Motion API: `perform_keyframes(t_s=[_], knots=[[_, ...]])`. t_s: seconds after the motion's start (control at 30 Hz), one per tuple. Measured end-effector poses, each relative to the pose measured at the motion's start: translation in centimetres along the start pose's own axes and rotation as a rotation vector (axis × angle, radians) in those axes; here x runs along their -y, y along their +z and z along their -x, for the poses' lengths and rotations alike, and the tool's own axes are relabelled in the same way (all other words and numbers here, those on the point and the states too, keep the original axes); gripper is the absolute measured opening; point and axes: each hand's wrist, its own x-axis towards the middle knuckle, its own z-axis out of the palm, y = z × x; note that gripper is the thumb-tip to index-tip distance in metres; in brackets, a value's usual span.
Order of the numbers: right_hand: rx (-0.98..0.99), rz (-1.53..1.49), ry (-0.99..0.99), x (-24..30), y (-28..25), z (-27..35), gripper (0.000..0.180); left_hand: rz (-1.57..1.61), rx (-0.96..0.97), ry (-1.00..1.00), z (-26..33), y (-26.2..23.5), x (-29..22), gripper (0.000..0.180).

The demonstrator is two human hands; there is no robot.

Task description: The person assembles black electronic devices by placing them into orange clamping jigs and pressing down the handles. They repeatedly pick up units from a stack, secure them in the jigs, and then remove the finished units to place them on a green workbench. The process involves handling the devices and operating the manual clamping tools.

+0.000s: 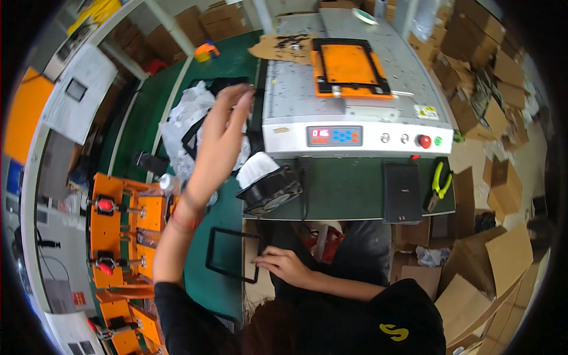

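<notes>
My left hand (223, 121) is raised over the left side of the bench, beside the machine's left edge. Its fingers are stretched out and a little bent, and I see nothing in them. Below and around it lie crumpled white plastic bags (180, 115) with black pieces among them. Low in the middle, my right hand (287, 267) pinches the right side of a thin black rectangular frame (235, 276). That frame is held over the green bench edge, near my lap. A black tray with white material (269, 188) stands between my hands and the machine.
Ahead is a grey-topped machine (290, 106) with a control panel, bearing an orange plate fixture (349, 64) and cardboard (281, 47). Yellow-green pliers (439, 184) and a dark flat stack (402, 192) lie at right. Orange clamp jigs (106, 234) stand left; cardboard boxes (473, 278) crowd the right.
</notes>
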Motion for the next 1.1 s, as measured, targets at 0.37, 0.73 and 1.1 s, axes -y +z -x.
perform_keyframes(t_s=[0.37,0.73,1.1], knots=[[-0.502,0.477,-0.028,15.7,-20.2,11.4,0.017,-0.022,0.089,-0.307,-12.9,15.2,1.9,0.047],[-1.215,0.517,-0.200,9.1,-31.1,-1.8,0.017,0.938,-0.017,-0.401,-13.5,14.1,5.2,0.031],[-1.024,0.748,-0.207,5.2,-28.0,-13.4,0.016,0.834,-0.181,0.007,-4.0,-1.6,-1.5,0.042]])
